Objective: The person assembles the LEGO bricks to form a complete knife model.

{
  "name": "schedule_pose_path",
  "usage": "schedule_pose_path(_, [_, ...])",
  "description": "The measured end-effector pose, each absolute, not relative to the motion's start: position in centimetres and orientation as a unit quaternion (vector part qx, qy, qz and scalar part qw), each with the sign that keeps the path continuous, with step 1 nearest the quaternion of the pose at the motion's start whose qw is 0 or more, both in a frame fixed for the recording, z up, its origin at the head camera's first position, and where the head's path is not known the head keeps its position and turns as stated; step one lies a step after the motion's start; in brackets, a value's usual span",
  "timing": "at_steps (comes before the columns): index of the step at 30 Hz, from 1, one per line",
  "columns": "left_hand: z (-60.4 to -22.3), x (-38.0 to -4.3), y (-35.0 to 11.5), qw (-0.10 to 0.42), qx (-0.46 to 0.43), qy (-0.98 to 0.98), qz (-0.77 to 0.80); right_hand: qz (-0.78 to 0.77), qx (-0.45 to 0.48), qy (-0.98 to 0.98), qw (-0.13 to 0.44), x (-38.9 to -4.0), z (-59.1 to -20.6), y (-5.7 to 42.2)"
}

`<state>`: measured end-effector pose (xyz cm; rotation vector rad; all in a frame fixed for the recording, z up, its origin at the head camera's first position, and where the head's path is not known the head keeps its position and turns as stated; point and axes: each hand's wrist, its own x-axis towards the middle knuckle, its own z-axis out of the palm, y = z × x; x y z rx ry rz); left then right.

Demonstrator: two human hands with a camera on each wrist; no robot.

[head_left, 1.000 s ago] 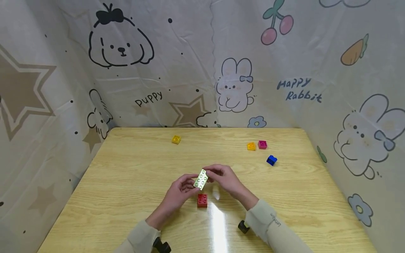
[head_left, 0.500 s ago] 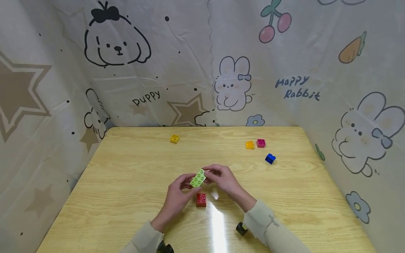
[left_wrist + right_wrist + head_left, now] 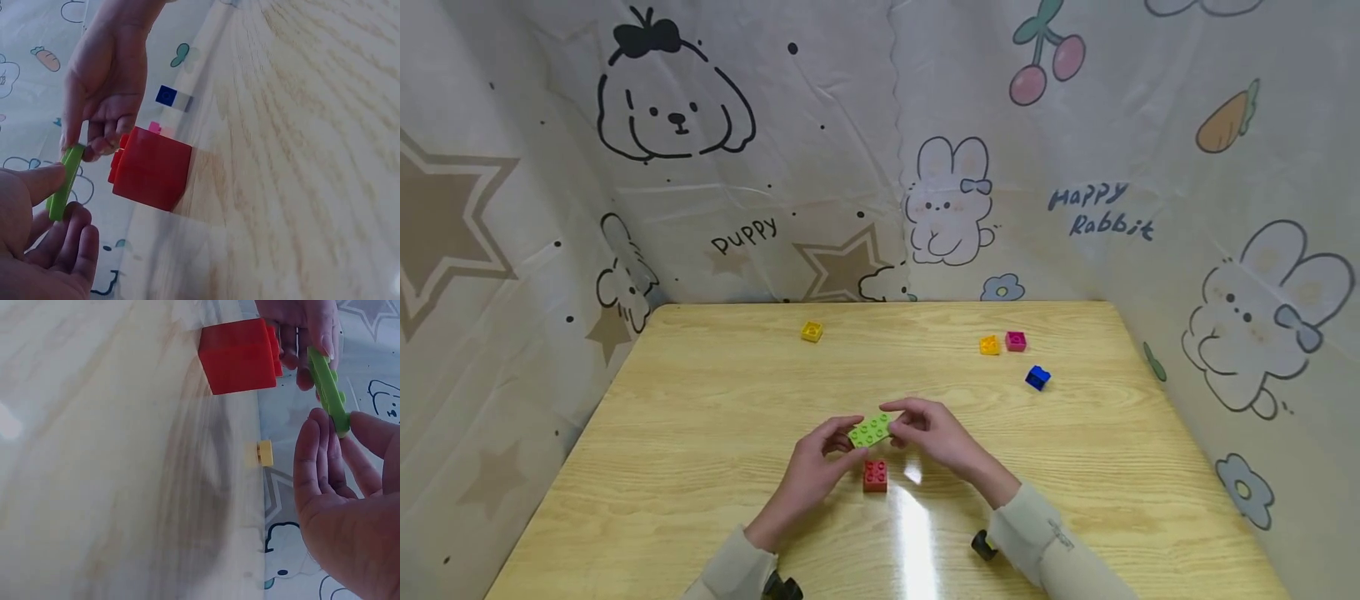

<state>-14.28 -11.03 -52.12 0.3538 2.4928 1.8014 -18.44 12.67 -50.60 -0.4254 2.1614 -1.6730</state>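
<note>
Now, left hand [image 3: 815,468], right hand [image 3: 938,433]: fingers half-curled, pinching green brick [image 3: 870,431] near red block [image 3: 875,477]
Brick: likely light, stiff; ends suiting grip

Left hand [image 3: 44,256] partly beyond the left wrist view's edge

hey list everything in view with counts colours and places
Table: 1, tan, centre
Backdrop: 1, pale printed, behind table
Green brick: 1, green, held, centre
Red brick: 1, red, on table, centre
Yellow brick: 1, yellow, far side, left
Orange brick: 1, orange, far side, right
Magenta brick: 1, magenta, right of orange brick
Blue brick: 1, blue, right side
Wrist devices: 2, black, one per wrist
Sleeves: 2, cream, both arms
Left hand, right hand: 2, bare, holding green brick
</note>
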Motion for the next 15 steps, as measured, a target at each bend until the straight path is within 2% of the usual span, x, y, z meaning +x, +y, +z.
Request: schedule_pose_path(15, [-52.5,-14.4,-11.2,0.031,0.111,0.797,0.593,-0.630,-0.137,0.743,0.180,-16.6,-51.0,13.3])
